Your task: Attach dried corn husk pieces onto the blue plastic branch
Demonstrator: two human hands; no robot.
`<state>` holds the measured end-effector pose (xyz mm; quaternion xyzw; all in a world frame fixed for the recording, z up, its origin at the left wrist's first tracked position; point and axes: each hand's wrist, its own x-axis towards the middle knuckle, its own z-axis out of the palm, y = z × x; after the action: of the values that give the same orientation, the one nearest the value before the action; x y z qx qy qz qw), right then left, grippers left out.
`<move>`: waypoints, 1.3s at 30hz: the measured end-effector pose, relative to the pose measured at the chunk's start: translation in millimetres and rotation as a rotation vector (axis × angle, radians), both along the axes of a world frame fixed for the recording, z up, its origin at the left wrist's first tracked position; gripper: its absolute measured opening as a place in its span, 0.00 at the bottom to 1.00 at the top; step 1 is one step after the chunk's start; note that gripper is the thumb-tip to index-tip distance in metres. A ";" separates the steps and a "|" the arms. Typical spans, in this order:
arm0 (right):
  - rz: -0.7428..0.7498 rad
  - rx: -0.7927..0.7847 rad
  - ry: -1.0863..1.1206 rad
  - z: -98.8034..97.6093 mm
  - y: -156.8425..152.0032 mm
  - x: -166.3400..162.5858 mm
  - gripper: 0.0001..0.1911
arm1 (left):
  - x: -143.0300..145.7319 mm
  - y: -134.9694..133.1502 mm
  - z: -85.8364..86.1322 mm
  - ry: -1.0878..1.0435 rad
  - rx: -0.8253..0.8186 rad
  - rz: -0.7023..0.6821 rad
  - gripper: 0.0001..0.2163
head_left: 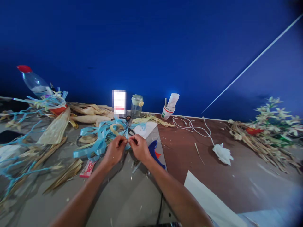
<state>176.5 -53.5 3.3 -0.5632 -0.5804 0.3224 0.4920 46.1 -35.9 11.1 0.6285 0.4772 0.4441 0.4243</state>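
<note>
Blue ribbon (99,138) pinched by left hand (115,150), right hand (140,148), cluttered table (123,201), blue wall (151,47)

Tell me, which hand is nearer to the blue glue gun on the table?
The right hand. It is directly beside the blue glue gun, which lies just at its right. The left hand is farther away, on the other side of the right hand.

- ribbon (100,138): light blue plastic strips, smooth, slight gloss
- husks (55,129): dry, papery, matt, ribbed
- glue gun (155,153): blue plastic, glossy
- bottle (34,82): clear plastic w/ red cap
- jar (136,106): clear, glass or plastic, can't tell
- table (132,201): grey part matt; brown part smooth, wood-look
- cable (189,124): white, smooth plastic
- sheet (205,197): white paper, matt
</note>
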 end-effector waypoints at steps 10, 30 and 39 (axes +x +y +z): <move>0.080 -0.214 0.425 -2.3 4.8 -1.4 0.10 | -1.5 1.4 -1.3 -0.075 0.040 0.006 0.03; 0.302 -0.455 0.936 9.7 1.4 1.6 0.17 | -4.5 1.4 3.2 -0.254 -0.141 -0.010 0.08; 0.207 -0.381 0.996 8.5 1.0 -4.0 0.17 | -0.3 -0.4 4.6 -0.314 -0.224 -0.007 0.12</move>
<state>172.4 -52.5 11.8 -0.3615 -0.2609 0.6964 0.5624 45.8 -36.3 15.7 0.5018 0.4494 0.4794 0.5625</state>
